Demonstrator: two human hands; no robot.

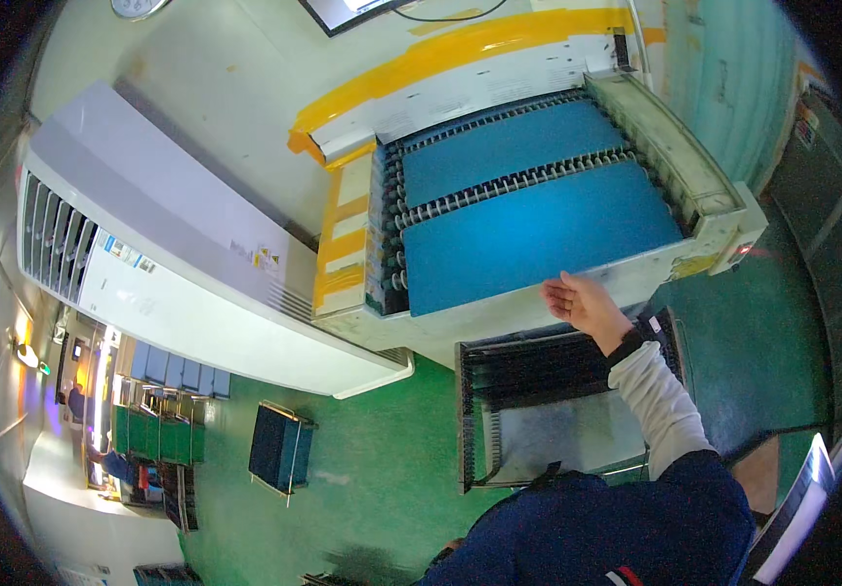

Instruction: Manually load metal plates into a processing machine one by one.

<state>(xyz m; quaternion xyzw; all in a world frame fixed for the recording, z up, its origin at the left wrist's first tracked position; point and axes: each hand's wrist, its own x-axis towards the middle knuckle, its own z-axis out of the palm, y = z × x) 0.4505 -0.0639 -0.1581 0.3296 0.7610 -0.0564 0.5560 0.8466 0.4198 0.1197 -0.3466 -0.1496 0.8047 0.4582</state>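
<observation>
My right hand (pixel 585 305), with a dark band at the wrist and a grey sleeve, reaches over the front rim of a roller conveyor machine (pixel 723 210). Its fingers are loosely bent and apart, with nothing visible in them. Close to the fingertips lies the front edge of a blue flat panel (pixel 538 239) on the rollers; whether they touch it I cannot tell. Behind it rests a second blue panel (pixel 513 146), past a row of roller wheels (pixel 518 186). Of my left hand (pixel 453 544) only a small patch of skin shows beside my dark clothing; its fingers are hidden.
Below the machine's front stands a black slotted rack (pixel 467 420) on the green floor (pixel 372 439). A tall white cabinet unit (pixel 186 234) with vents lies along the left. A small rack with dark panels (pixel 279 449) stands farther left. Distant people work at the far left.
</observation>
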